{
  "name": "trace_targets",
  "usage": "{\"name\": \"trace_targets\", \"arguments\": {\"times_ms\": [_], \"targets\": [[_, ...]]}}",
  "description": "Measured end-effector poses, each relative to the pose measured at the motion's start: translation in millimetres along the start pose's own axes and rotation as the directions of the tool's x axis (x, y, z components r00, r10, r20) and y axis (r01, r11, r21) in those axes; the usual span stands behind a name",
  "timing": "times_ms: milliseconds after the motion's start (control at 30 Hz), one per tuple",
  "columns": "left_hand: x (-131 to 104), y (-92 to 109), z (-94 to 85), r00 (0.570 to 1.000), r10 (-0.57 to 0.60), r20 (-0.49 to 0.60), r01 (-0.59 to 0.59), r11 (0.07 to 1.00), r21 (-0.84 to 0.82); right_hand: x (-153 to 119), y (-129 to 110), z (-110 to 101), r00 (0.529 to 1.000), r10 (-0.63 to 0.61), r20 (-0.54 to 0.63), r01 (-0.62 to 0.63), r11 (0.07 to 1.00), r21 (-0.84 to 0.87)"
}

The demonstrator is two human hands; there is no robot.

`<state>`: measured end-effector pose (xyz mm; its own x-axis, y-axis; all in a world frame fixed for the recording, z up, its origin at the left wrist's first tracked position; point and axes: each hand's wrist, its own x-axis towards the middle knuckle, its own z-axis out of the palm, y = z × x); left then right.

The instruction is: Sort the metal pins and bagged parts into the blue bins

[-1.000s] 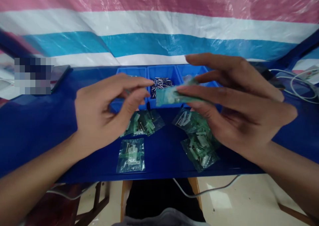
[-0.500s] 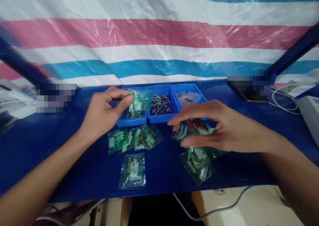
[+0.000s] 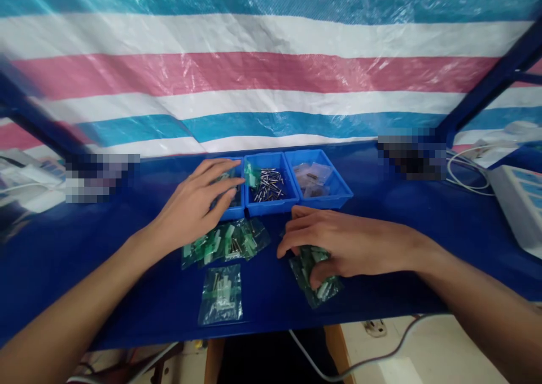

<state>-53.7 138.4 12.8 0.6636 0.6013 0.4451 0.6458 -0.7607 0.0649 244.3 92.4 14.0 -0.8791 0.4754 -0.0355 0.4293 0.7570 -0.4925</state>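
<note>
My left hand (image 3: 197, 197) is over the left blue bin (image 3: 235, 213), its fingers stretched out and apart. Just past its fingertips, a green-and-clear plastic packet (image 3: 252, 175) shows at the left side of the middle blue bin (image 3: 273, 206), which holds loose metal pins (image 3: 269, 185). My right hand (image 3: 342, 240) curls around small packets (image 3: 315, 265) on the table, thumb on the near side; its palm hides part of them. Below my left hand lies a row of similar packets (image 3: 232, 240) with white and metal parts inside. A single packet (image 3: 221, 295) is nearer the front edge.
The right blue bin (image 3: 339, 200) contains clear bags (image 3: 313, 175). A grey-white box (image 3: 519, 203) and white cables (image 3: 455, 172) are at the far right. Blurred items stand at both sides. A striped plastic sheet (image 3: 271, 73) hangs behind the blue table (image 3: 161, 299).
My left hand has opened from its pinch, and the packet it held now shows beyond its fingers. My right hand has come down onto the right-hand packets. The camera view has tilted up slightly.
</note>
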Motion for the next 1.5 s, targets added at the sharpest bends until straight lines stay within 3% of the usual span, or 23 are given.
{"name": "trace_targets", "arguments": {"times_ms": [133, 267, 367, 467, 567, 633, 667, 733, 867, 1100, 1167, 1267, 1367, 1500], "targets": [[26.4, -1.0, -12.3, 0.995, 0.041, 0.087, -0.038, 0.999, -0.031, 3.4, 2.0, 0.5, 1.000, 0.026, 0.007, -0.026, 0.999, 0.034], [53.9, 0.6, -0.7, 0.978, -0.193, 0.084, 0.206, 0.961, -0.184, 4.5, 3.4, -0.3, 1.000, 0.010, 0.002, -0.010, 0.998, 0.068], [66.3, 1.0, 12.4, 0.960, -0.280, 0.008, 0.274, 0.931, -0.240, 4.1, 4.7, -1.7, 0.997, 0.006, -0.074, 0.002, 0.995, 0.102], [71.1, -2.5, 8.3, 0.947, -0.318, -0.054, 0.289, 0.911, -0.294, 4.1, 8.1, -2.4, 0.986, -0.006, -0.168, 0.028, 0.992, 0.127], [66.1, -14.7, -10.3, 0.880, -0.464, -0.102, 0.399, 0.839, -0.369, 4.7, 12.9, -2.4, 0.968, -0.023, -0.248, 0.064, 0.986, 0.157], [56.6, -26.2, -19.8, 0.828, -0.555, -0.075, 0.493, 0.786, -0.374, 5.0, 15.2, -2.3, 0.953, -0.044, -0.301, 0.094, 0.984, 0.154], [50.5, -31.6, -21.6, 0.831, -0.554, -0.038, 0.509, 0.788, -0.347, 5.1, 15.8, -2.3, 0.944, -0.059, -0.324, 0.109, 0.984, 0.140], [37.3, -39.1, -19.7, 0.875, -0.483, 0.048, 0.478, 0.840, -0.258, 5.4, 15.9, -1.9, 0.929, -0.084, -0.360, 0.128, 0.987, 0.100], [18.9, -39.8, -7.9, 0.946, -0.293, 0.141, 0.304, 0.951, -0.065, 6.3, 14.3, -0.7, 0.908, -0.141, -0.394, 0.167, 0.985, 0.033], [21.9, -34.2, -6.7, 0.944, -0.169, 0.284, 0.167, 0.985, 0.032, 2.6, 15.4, -3.5, 0.846, -0.184, -0.500, 0.194, 0.980, -0.032], [20.3, -29.4, -6.4, 0.971, -0.117, 0.211, 0.102, 0.992, 0.079, 0.5, 15.8, -5.5, 0.823, -0.166, -0.543, 0.172, 0.984, -0.040], [13.6, -12.4, -4.6, 0.995, 0.072, -0.070, -0.060, 0.986, 0.158, -1.6, 14.4, -7.1, 0.787, -0.104, -0.608, 0.127, 0.992, -0.006], [7.7, 13.5, -1.9, 0.919, 0.312, -0.240, -0.268, 0.943, 0.199, -1.3, 10.0, -5.0, 0.784, 0.053, -0.618, 0.066, 0.983, 0.169], [3.2, 43.1, 3.6, 0.844, 0.470, -0.259, -0.425, 0.880, 0.211, 2.6, 1.3, 4.1, 0.716, 0.303, -0.628, 0.068, 0.866, 0.496]]}}
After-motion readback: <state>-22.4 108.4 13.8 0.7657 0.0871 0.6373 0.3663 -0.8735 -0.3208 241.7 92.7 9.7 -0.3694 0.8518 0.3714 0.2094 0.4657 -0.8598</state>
